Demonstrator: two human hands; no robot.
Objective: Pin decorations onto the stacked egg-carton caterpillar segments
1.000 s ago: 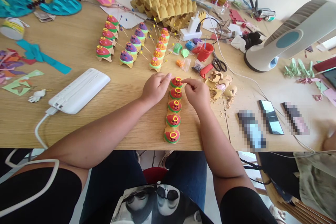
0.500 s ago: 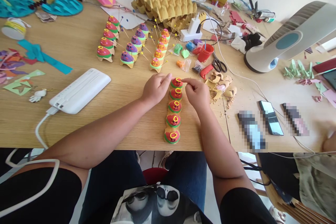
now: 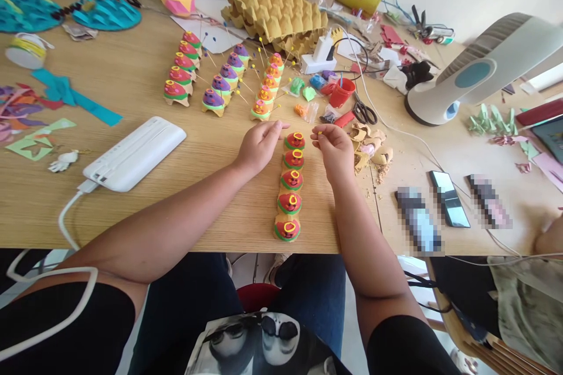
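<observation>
A row of painted egg-carton cups (image 3: 292, 180) stands lengthwise before me, red on top with green bands, drawn faces and yellow rings. My left hand (image 3: 258, 145) is just left of the far cup, apart from it. Its thumb and a finger reach toward the cup, and nothing shows between them. To the right of that cup, my right hand (image 3: 335, 149) pinches a small yellow bit (image 3: 320, 133), which looks like modelling clay. The far cup carries a yellow ring like the others.
Behind stand a red row (image 3: 180, 73), a purple row (image 3: 224, 81) and an orange row (image 3: 267, 91) with pins. Egg trays (image 3: 277, 14), a red cup (image 3: 342, 92), scissors (image 3: 364, 111) and carton scraps (image 3: 373, 146) lie beyond. A power bank (image 3: 134, 154) is left; phones (image 3: 449, 199) and a fan (image 3: 470, 70) are right.
My right hand has drawn back slightly from the far cup, its pointing finger now bent into a pinch with a yellow bit. My left hand has moved slightly left, away from the cup.
</observation>
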